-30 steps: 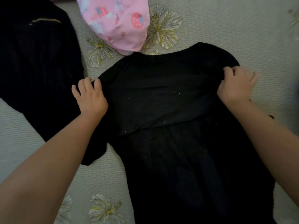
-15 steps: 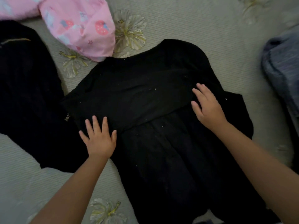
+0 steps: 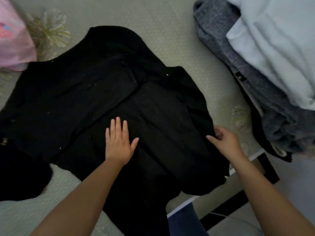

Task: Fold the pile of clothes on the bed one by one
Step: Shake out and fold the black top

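A black garment [image 3: 95, 92] lies spread on the bed, its top part folded down across the body. My left hand [image 3: 119, 142] presses flat on its middle with fingers straight. At the garment's right edge, my right hand [image 3: 223, 140] pinches the black fabric between thumb and curled fingers. The garment's lower part hangs toward me over the bed's edge.
The pale green bedcover [image 3: 170, 34] has flower prints. A pink printed cloth [image 3: 13, 43] lies at the far left. Another black garment [image 3: 18, 172] sits at the left. A grey knit piece [image 3: 245, 70] and white cloth [image 3: 279, 48] are piled at the right. The bed's edge [image 3: 187, 201] runs near me.
My left hand slid from the garment's left side to its middle. My right hand left the chest area and took hold of the right edge. The view swung right.
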Demonstrator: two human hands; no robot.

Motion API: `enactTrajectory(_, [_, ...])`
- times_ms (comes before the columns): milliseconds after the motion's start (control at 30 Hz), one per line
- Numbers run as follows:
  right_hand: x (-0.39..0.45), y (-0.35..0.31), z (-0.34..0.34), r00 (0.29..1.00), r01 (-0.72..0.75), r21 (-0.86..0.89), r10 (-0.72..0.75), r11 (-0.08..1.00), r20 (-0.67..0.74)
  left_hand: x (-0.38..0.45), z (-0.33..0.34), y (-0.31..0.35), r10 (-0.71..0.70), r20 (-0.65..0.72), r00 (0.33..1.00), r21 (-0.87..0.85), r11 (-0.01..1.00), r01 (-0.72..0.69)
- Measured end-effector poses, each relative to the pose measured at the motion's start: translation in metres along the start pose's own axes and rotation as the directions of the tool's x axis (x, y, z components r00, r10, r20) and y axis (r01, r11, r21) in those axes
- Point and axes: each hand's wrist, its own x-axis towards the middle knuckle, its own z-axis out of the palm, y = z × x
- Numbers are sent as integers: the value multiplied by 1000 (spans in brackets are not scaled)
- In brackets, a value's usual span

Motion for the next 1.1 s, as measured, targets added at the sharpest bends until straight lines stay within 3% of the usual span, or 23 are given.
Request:
enactTrajectory(67, [6, -6, 0, 999, 27, -40, -28, 999, -23, 0, -1, 0, 2, 8, 1000, 37, 999, -2])
enactTrajectory(167, [14, -26, -22, 976, 84, -31, -89, 996, -198, 1, -3, 2, -17, 42, 999, 102, 995, 12])
enactTrajectory(300, [37, -86, -79, 816, 315, -101, -323, 944, -478, -1, -17, 7, -32, 111, 993, 172, 985, 13])
enactTrajectory(367, [54, -129, -109, 780, 353, -23, -308, 935, -545, 1, -34, 6, -17, 161, 987, 240, 970, -22])
enactTrajectory(467, [62, -193, -139, 784, 414, 144, -272, 899, -558, 9, -79, 2, 25, 270, 963, 251, 963, -95])
enactTrajectory(533, [53, -228, -147, 736, 474, 109, -325, 874, -594, 15, -114, 1, 49, 209, 977, 206, 974, -93])
enactTrajectory(633, [30, -280, -148, 644, 618, 76, -449, 782, -620, 17, -165, -7, 1, 0, 1000, 42, 999, -1])
enactTrajectory(800, [-19, -379, -145, 474, 852, 147, -621, 503, -624, -3, -219, -47, -169, -251, 953, -283, 955, 95])
enactTrajectory(867, [-45, -404, -130, 390, 920, 181, -767, 347, -509, -19, -227, -68, -299, -308, 903, -441, 886, 143])
enactTrajectory(967, [-82, -401, -71, 189, 956, 251, -974, 153, -124, -46, -218, -105, -517, -258, 816, -647, 720, 251])
enactTrajectory(1033, [-95, -372, -19, 73, 961, 244, -970, 131, 233, -65, -197, -129, -638, -177, 749, -746, 583, 320])
enactTrajectory(1100, [-91, -336, 24, 112, 950, 193, -842, 247, 527, -81, -171, -147, -706, -79, 704, -800, 466, 377])
